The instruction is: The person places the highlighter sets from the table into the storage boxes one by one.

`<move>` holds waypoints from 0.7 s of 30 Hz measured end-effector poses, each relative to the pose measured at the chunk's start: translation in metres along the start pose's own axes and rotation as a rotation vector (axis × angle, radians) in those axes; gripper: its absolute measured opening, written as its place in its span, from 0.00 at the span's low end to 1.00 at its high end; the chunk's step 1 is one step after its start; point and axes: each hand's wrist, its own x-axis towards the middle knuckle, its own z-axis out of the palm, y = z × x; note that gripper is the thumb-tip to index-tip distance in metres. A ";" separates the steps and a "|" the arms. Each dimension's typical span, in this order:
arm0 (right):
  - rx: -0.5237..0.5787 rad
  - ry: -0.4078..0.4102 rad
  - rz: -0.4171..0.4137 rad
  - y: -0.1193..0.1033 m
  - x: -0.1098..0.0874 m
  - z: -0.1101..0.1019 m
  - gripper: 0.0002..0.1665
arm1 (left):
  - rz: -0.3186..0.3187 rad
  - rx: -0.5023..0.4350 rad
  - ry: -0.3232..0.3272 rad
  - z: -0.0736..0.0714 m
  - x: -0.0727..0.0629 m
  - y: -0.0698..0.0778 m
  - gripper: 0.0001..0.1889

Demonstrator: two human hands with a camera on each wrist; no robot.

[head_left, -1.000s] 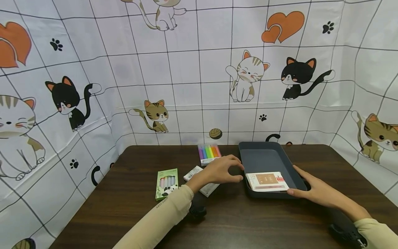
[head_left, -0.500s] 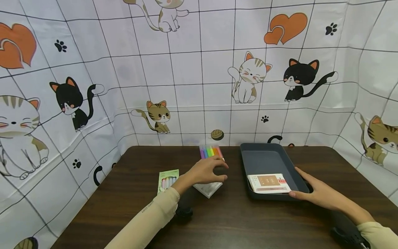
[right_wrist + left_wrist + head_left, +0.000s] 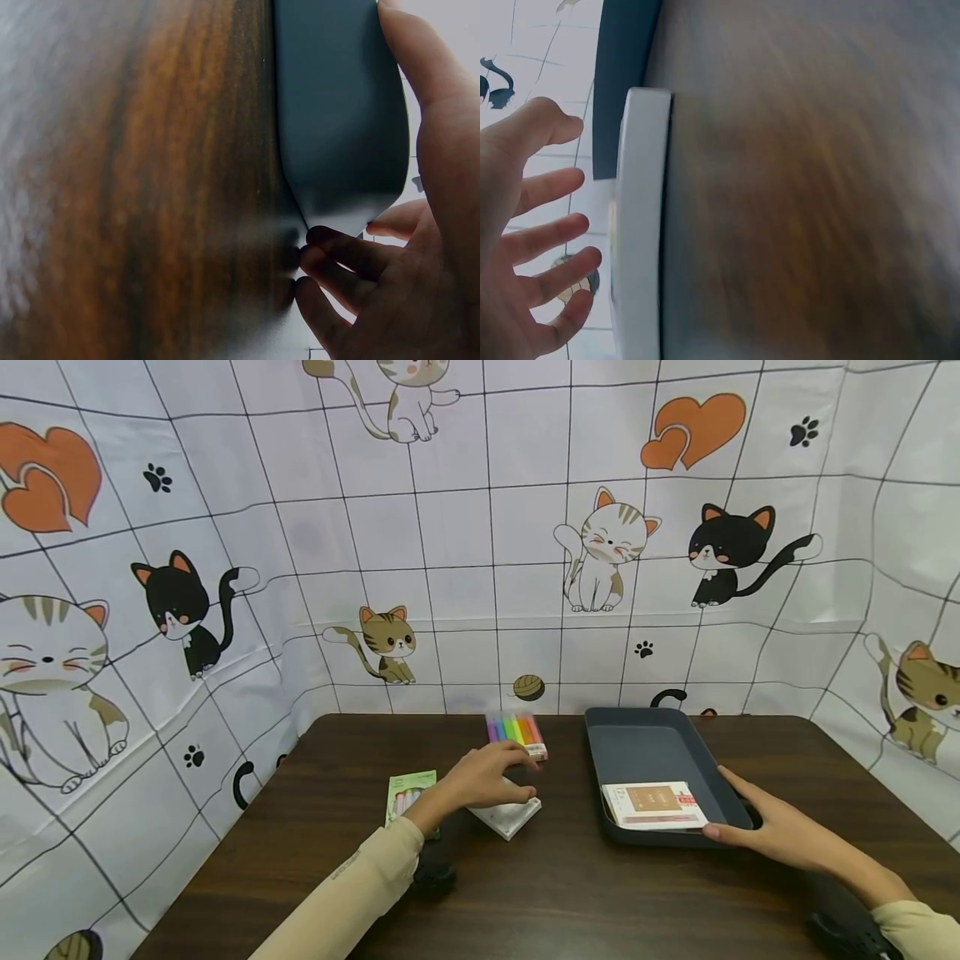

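Dark grey, the tray point(image 3: 647, 747) sits on the right of the brown bench point(image 3: 592, 902), and a white box with a tan label point(image 3: 654, 806) lies inside it, across the near end. That is the part of the work that looks done: one box in the tray, with bare tray floor beyond it.

What seems left is to the tray's left, outside it. A green pack of pens point(image 3: 411, 785) lies farthest over, partly hidden by the forearm; a clear pack of rainbow-coloured markers point(image 3: 517, 729) lies farther back; and a pale box point(image 3: 508, 820) lies between these and the tray (its far part is covered by the hand, so its full shape cannot be told). Judging by that count, the work is only at an early stage.

The left hand point(image 3: 486, 778) is over the pale box, fingers parted and lightly bent, holding nothing; the left wrist view shows a gap between its fingertips and a white side near it. Whether it touches the box anywhere is unclear.

The right hand point(image 3: 783, 822) grips the tray at its near right corner, thumb on the near rim and fingers round the side, apparently to steady it.
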 end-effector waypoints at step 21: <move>-0.011 0.005 0.001 0.000 -0.002 0.001 0.60 | -0.095 -0.024 0.033 -0.006 -0.021 -0.027 0.24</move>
